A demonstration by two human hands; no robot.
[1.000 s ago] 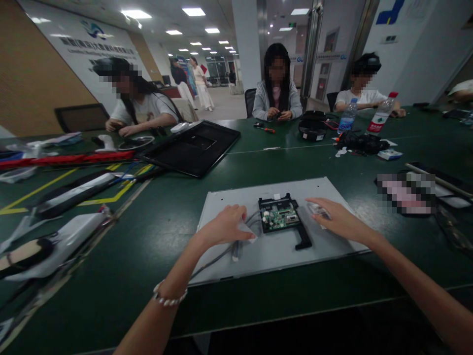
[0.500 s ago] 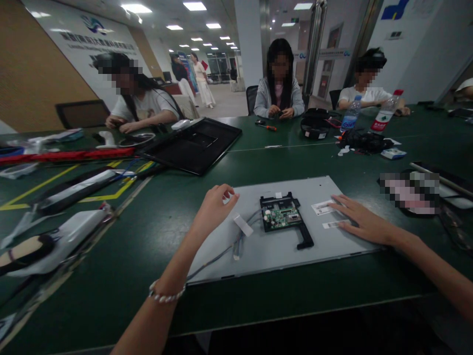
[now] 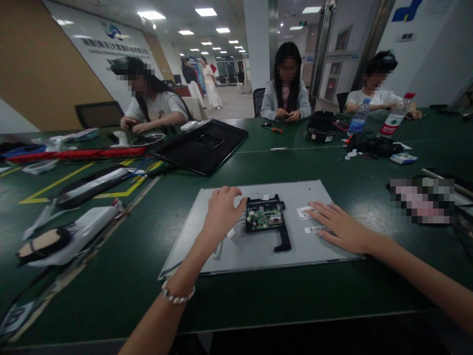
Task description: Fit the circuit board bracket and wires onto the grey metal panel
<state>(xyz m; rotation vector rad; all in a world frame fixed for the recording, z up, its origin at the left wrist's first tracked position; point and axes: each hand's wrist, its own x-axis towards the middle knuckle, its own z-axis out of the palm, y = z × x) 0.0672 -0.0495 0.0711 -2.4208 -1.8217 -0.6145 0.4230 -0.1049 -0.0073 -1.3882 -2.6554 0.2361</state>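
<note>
A grey flat display panel lies back side up on the green table in front of me. On its middle sits a black bracket carrying a green circuit board. My left hand is at the bracket's left edge, fingers curved and thumb apart, with nothing visible in it. Below that hand runs a grey cable, partly hidden by my wrist. My right hand rests flat on the panel's right part, fingers spread over two white labels.
A black monitor cover lies beyond the panel, at left. Tools and red strips fill the left side. An orange-handled screwdriver, two bottles and a black bundle stand or lie farther back. Several people sit around the table.
The panel has shifted left in view and turned slightly, with the bracket on it. My left hand has come closer to the bracket's left edge. My right hand stays flat on the panel.
</note>
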